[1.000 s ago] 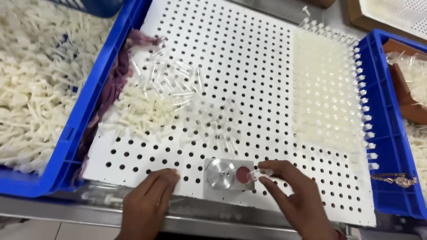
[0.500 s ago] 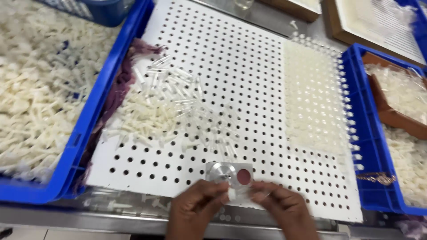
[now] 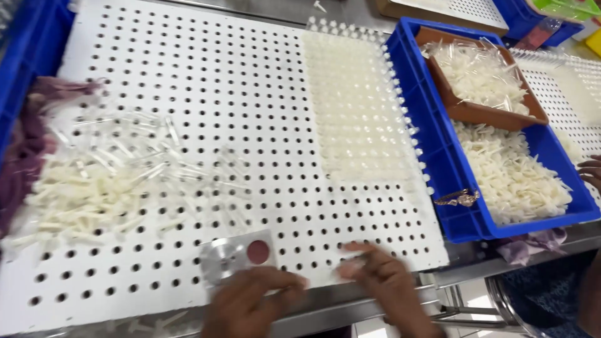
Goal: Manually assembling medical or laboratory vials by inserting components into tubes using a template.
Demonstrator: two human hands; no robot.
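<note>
The perforated white board (image 3: 250, 81) takes up most of the bench and lies flat on a steel table (image 3: 438, 275). A blue crate (image 3: 432, 156) sits against its right edge. Inside the crate are loose cream-white moulded parts (image 3: 513, 175) and a brown tray (image 3: 466, 112) of clear tubes. The corner of a second blue crate (image 3: 25, 37) shows at far left, with a purple cloth (image 3: 25, 156) just beside it.

On the right part of the board, a block of seated pieces (image 3: 357, 106) fills the holes in close rows. The rest of the holes are open. At left lie a pile of cream parts (image 3: 81, 200) and a scatter of clear tubes (image 3: 156, 156), touching each other.

The small metal fixture (image 3: 235, 256), a square plate with a round disc and a dark red spot, rests at the near edge of the board.

The left hand (image 3: 250, 303) lies just below the fixture, fingers curled over the board edge. It appears to touch the fixture or sit just short of it. The right hand (image 3: 382, 281) is to the right of the fixture and apart from it, fingertips drawn together. Both hands are blurred, so whether either holds a part cannot be told.

Judgement: the work in hand is centred on the fixture. A further pick calls for a reach left to the pile.

A gold bracelet (image 3: 460, 199) rests on the crate rim. Another person's hand (image 3: 591, 172) shows at the right border.
</note>
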